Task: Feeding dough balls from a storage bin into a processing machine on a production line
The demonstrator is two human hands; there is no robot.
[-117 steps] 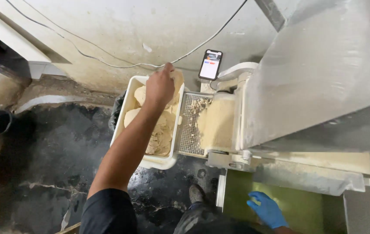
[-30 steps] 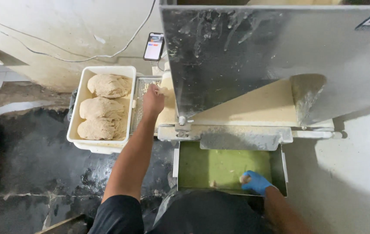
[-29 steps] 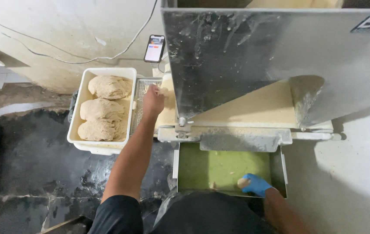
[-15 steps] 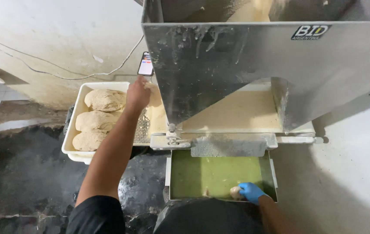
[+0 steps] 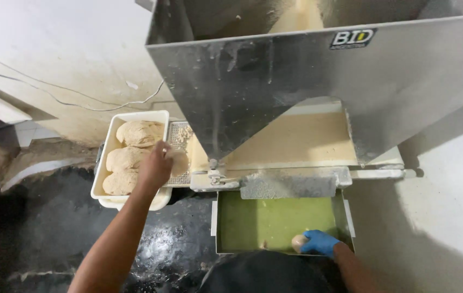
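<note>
My bare left hand [image 5: 154, 167] is stretched out over the near edge of a white tub [image 5: 113, 120] and grips a flat, pale dough piece [image 5: 178, 161]. The tub holds three rough dough lumps [image 5: 134, 154]. My right hand [image 5: 320, 242], in a blue glove, rests in the near right corner of a green-floored metal tray [image 5: 275, 217], curled around a small dough ball [image 5: 297, 242]. Above both stands a big steel hopper [image 5: 296, 81] with a cream belt [image 5: 291, 142] under it.
A metal grid [image 5: 179, 133] dusted with crumbs lies between the tub and the machine. The floor [image 5: 47, 228] to the left is dark and wet. A thin cable [image 5: 79, 103] runs along the stained wall, and a pale wall rises at right.
My left hand has drawn back from the machine's left side toward the tub, now with a dough piece. My gloved right hand stays in the green tray's near right corner. The view tilted down.
</note>
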